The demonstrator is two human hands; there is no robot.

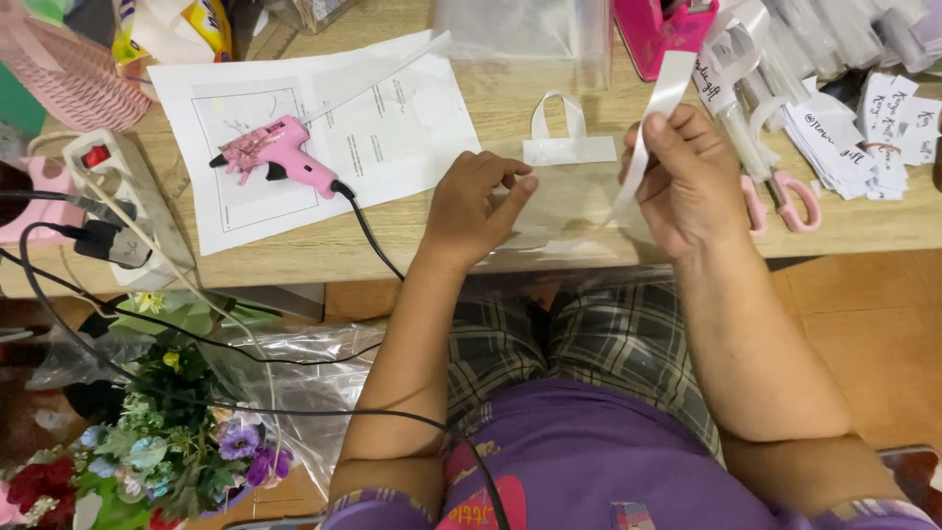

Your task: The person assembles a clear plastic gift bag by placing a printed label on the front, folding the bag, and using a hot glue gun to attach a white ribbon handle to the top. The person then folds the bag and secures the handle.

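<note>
strip: white ribbon strip (pixel 655 116), pinched in the right hand (pixel 689 183); long axis runs diagonally, upper end up and right toward the pink tape dispenser (pixel 655 31), lower end down and left toward the clear sheet.
right hand: clenched on the strip, thumb on top, fingers wrapped behind; held just above the table edge (pixel 294 257).
left hand: left hand (pixel 478 204), fingers curled down, fingertips pressing the clear plastic sheet (pixel 564 211); grasps nothing that I can see, looks like a hold-down.
clear sheet: lies flat between the two hands, hard to trace its edges; its near edge overhangs the table toward the lap.
key relation: strip's lower tail sits left of and below the right hand, pointing at the gap between the hands; left fingertips are near that tail but not touching it.
nearer hand: right owns the strip; left is the closer one to the sheet's middle.
handle piece: white looped handle piece (pixel 566 137) lies on the table just beyond the sheet, between the hands, touched by neither.
glue gun: pink glue gun (pixel 278 155) rests on the printed paper (pixel 324 128), well left of the left hand, cord trailing off the edge.
scissors: pink scissors (pixel 785 196) just right of the right hand, partly hidden behind it.
labels: stack of paper tags (pixel 868 132) far right, well apart.
</note>
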